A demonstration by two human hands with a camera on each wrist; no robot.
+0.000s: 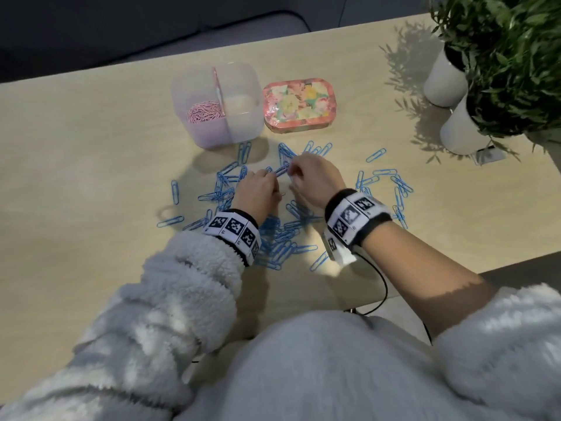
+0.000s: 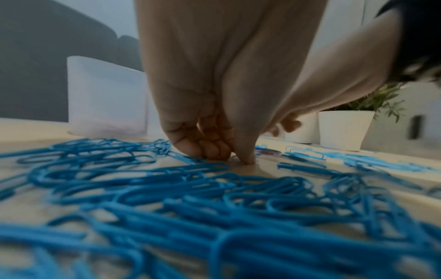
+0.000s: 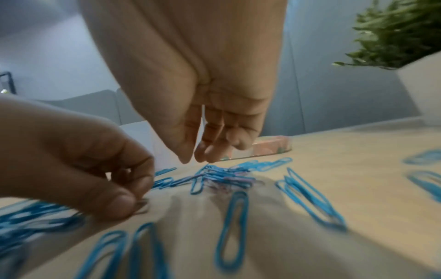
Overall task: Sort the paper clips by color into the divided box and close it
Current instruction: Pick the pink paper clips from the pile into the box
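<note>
box (image 1: 217, 104): clear, lid off, pink clips (image 1: 204, 111) sit in its left half, right half bare
left hand (image 1: 256, 189): fingers curled down on the table, pinching a small clip (image 3: 142, 204)
blue clips (image 1: 282, 238): scattered on the table around both hands
right hand (image 1: 315, 180): fingertips close together just above the blue pile, can't tell if it's got one
lid (image 1: 299, 104): floral, flat just right of the box

from the head we look down on the desk (image 1: 91, 147); our wrist cameras sit low, facing forward, sharing the blue clips (image 2: 214, 198) up close.

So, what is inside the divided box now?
The divided box holds pink paper clips in its left compartment. The right compartment looks empty, though the frosted wall blurs its floor.
</note>
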